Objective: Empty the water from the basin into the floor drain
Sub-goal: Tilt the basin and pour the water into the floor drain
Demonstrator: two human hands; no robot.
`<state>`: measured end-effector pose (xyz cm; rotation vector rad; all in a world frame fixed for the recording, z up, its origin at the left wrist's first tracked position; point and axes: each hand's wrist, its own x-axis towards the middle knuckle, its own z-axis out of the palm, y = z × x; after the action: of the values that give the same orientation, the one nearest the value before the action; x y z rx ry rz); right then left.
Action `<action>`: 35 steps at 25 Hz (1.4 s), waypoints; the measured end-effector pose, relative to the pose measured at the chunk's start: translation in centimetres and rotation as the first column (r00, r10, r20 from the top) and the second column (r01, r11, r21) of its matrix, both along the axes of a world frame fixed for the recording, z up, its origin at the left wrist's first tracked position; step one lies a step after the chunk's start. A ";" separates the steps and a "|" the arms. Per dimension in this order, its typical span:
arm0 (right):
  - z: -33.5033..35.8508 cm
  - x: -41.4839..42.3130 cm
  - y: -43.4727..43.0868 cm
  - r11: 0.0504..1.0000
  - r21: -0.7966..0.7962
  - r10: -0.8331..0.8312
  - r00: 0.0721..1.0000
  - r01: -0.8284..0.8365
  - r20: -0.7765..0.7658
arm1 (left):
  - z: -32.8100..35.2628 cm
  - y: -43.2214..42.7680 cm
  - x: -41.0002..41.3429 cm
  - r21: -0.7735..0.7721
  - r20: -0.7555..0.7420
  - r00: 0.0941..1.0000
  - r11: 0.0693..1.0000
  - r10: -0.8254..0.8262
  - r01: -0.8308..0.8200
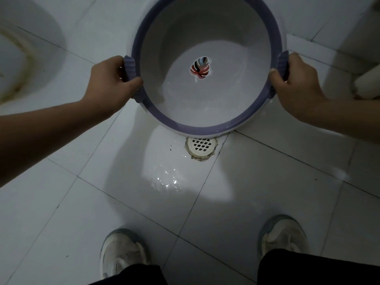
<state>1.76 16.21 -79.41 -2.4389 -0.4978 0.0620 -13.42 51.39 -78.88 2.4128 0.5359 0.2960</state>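
Observation:
A round white basin [207, 29] with a purple rim and a leaf sticker on its bottom is tilted toward me, its near rim low over the floor. Water pools against the basin's near wall and spills over the rim. My left hand [111, 82] grips the left purple handle and my right hand [294, 84] grips the right one. Just below the near rim lies the white grated floor drain [201, 147]. A wet patch [166, 179] glistens on the tiles in front of the drain.
The floor is white tile [267, 192]. A squat toilet pan [18, 64] lies at the far left. A pale cylindrical object [368, 83] rests at the right edge. My two shoes, left [121, 251] and right [283, 235], stand at the bottom.

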 end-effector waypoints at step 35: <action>-0.1 -2.2 -1.2 0.998 0.034 0.049 0.996 -0.051 0.071 | 0.1 0.0 -4.2 0.129 0.061 0.972 0.967 -0.228 0.219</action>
<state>-0.39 15.00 -79.46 -2.4003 -0.5864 -0.0116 -17.63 51.42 -78.78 2.5396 0.2137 0.3275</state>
